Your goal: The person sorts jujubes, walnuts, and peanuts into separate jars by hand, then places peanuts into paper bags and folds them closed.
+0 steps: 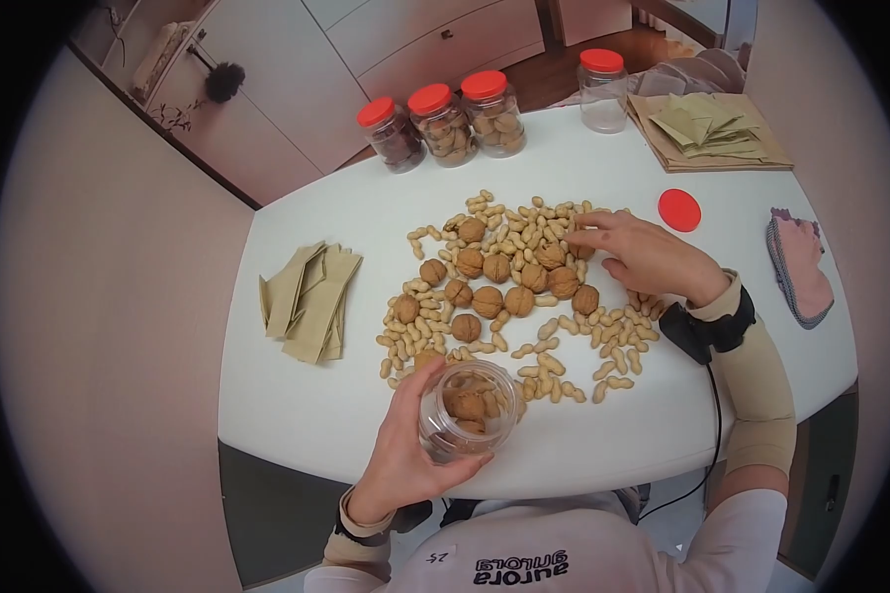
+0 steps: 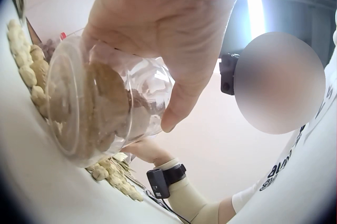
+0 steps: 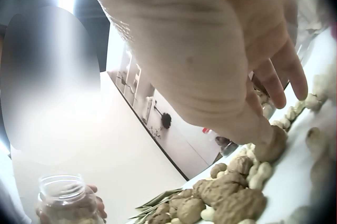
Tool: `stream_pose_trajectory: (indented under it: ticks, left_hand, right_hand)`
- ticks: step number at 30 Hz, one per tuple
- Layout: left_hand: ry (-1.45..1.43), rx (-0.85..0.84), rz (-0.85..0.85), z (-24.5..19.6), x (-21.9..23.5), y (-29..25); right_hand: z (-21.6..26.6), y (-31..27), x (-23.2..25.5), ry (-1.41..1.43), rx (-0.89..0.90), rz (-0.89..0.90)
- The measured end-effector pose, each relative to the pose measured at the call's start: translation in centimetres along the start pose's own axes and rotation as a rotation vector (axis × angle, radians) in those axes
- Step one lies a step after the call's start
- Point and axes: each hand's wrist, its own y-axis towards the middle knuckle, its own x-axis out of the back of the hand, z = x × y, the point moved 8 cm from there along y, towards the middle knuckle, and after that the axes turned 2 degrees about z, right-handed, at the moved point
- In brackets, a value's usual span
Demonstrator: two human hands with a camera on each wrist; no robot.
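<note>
My left hand grips a clear plastic jar without a lid, tilted over the table's near side. Inside it are walnuts, which also show through its wall in the left wrist view. My right hand reaches over the far right of the nut pile, fingers extended beside a walnut. Seen from the right wrist, the thumb overlaps that walnut, while other fingers hang fairly straight. Peanuts lie spread around several more walnuts on the white table.
Three red-lidded jars with contents stand at the back; another red-lidded jar is farther right. A red lid lies near a pink cloth. Folded paper pieces lie left, others at the back right.
</note>
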Motion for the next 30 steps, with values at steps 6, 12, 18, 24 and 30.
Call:
stream_pose_trajectory:
  ticks: [6,12,18,24,30]
  left_hand:
    - [-0.009,0.048,0.017,0.2,-0.1,0.0]
    - [-0.025,0.042,0.023,0.6,-0.2,-0.1]
    - [0.033,0.000,0.000,0.0,-0.1,-0.1]
    - [0.021,0.026,0.042,0.1,-0.5,0.0]
    - [0.026,0.011,0.038,0.0,-0.4,-0.1]
  right_hand:
    - [0.1,0.4,-0.9,-0.001,-0.012,0.032]
    - [1.1,0.4,0.9,0.036,-0.064,-0.048]
    - [8.7,-0.5,3.5,0.451,0.161,-0.075]
    - [14.1,-2.9,3.2,0.659,0.375,0.005]
    - [11.1,-1.4,2.9,0.417,0.351,-0.098]
